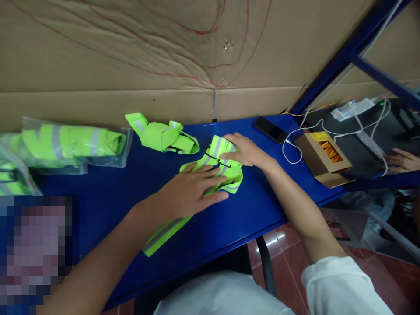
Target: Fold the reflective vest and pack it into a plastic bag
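A neon yellow-green safety vest with grey reflective strips (226, 173) lies partly folded on the blue table (108, 192). My left hand (188, 188) presses flat on its lower part, fingers stretched out. My right hand (241, 151) rests on the vest's upper folded end, fingers laid over the fabric. One strap of the vest (164, 234) trails toward the table's front edge under my left forearm.
A folded vest (162, 136) lies at the back. Bagged vests (72, 144) sit at the left. A black phone (269, 129) with a white cable and a small cardboard box (323, 158) stand at the right. Another person's hand (405, 159) shows at far right. Cardboard wall behind.
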Tool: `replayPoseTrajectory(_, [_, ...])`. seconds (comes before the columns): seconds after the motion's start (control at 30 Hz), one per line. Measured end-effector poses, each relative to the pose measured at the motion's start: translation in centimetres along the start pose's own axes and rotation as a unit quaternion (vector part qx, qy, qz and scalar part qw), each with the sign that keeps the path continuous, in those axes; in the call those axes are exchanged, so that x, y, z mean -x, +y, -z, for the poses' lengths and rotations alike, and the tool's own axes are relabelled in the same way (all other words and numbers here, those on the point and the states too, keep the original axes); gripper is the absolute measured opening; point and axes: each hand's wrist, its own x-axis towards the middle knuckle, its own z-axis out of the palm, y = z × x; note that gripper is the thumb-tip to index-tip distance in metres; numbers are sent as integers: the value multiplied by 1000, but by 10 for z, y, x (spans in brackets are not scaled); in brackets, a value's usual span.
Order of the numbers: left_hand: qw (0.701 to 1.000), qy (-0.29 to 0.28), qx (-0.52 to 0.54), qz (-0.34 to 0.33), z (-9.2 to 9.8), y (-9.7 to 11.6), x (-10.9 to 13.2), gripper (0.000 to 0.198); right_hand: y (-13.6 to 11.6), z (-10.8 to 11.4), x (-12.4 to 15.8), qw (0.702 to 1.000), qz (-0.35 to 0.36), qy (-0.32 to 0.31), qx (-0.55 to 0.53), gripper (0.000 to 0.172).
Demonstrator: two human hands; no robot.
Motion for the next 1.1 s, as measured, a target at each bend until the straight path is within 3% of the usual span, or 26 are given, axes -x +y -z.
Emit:
replayPoseTrajectory(0.07, [995,-15,96,19,14,-16,-4,47,2,0,-2,1000,6,-8,-20,51])
replayPoseTrajectory(0.17, [974,73,180,115,23,-35,-10,52,8,1,-6,998,13,-18,-54,45])
replayPoseTrajectory(0.23, [967,99,191,134,17,-39,-12,53,11,1,-9,998,15,-16,-66,44])
replayPoseTrajectory(0.33, [971,59,208,104,-4,-28,-8,55,13,-1,-11,998,13,-2,-63,48])
replayPoseTrajectory(0.47, [969,65,199,128,-24,-5,-3,61,13,-6,-11,998,-11,20,-51,46])
replayPoseTrajectory(0.67, [986,79,106,102,-33,14,-4,57,7,-10,-9,997,22,41,-55,51])
replayPoseTrajectory(0.83, [992,36,44,115,-43,26,-1,68,-3,-9,-4,996,53,49,-57,42])
replayPoseTrajectory(0.97, [987,29,30,154,-51,32,-5,78,-18,-13,1,992,76,93,23,39])
replayPoseTrajectory(1.1, [988,44,8,145,-54,32,-12,80,-33,-23,3,978,93,126,137,35])
